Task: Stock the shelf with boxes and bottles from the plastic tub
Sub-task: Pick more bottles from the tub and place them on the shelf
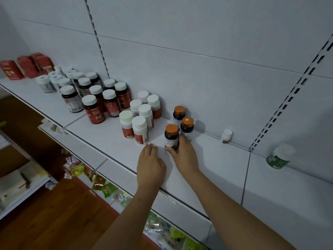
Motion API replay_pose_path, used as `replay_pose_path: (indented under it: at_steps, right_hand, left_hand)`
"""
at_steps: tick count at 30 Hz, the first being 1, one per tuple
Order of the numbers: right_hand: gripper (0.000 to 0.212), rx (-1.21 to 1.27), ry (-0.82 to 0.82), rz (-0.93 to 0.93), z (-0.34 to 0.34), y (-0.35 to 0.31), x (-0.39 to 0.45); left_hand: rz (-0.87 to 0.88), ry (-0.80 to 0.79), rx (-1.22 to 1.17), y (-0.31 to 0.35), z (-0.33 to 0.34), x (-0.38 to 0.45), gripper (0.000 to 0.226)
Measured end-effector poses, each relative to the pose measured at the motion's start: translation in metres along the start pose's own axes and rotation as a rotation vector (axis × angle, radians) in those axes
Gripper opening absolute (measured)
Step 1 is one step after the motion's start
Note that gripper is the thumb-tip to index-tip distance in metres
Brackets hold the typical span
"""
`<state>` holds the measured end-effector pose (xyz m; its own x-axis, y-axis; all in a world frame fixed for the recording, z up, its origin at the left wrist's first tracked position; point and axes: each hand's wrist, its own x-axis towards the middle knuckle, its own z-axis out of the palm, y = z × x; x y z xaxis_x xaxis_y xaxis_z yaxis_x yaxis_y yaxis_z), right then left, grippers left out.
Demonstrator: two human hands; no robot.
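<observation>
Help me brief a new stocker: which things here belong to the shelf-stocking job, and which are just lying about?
Part of the job:
- front orange-capped bottle, gripped by the right hand
- two orange-capped bottles behind it
- white shelf
- left hand, resting on the shelf

Just lying about:
- snack packets on the lower shelf
- wooden floor

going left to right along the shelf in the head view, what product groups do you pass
red boxes → white bottles → dark white-capped bottles → white-capped red-label bottles → orange-capped bottles → small white-capped bottle → green bottle
</observation>
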<state>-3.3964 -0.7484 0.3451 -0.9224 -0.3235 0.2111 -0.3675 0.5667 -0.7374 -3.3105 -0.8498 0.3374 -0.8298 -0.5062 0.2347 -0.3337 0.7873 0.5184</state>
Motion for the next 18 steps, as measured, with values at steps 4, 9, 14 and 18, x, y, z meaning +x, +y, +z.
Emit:
replay_pose_path:
  at_steps: [4, 9, 14, 18]
  right_hand:
    - [0.058, -0.040, 0.059, 0.037, 0.005, -0.004, 0.012]
    - [0.061, -0.025, 0.047, 0.076, -0.002, -0.001, 0.004]
    - [0.055, -0.057, 0.090, 0.106, -0.043, 0.017, -0.048]
    - [0.052, -0.075, 0.164, 0.080, -0.111, 0.029, -0.095]
  left_hand:
    - [-0.017, -0.023, 0.004, 0.002, -0.002, 0.000, 0.047]
    - [-0.012, -0.046, 0.004, 0.002, -0.002, 0.000, 0.049]
    - [0.040, -0.077, 0.060, 0.002, -0.002, -0.010, 0.046]
    - [0.188, -0.145, -0.105, 0.037, -0.004, -0.059, 0.040]
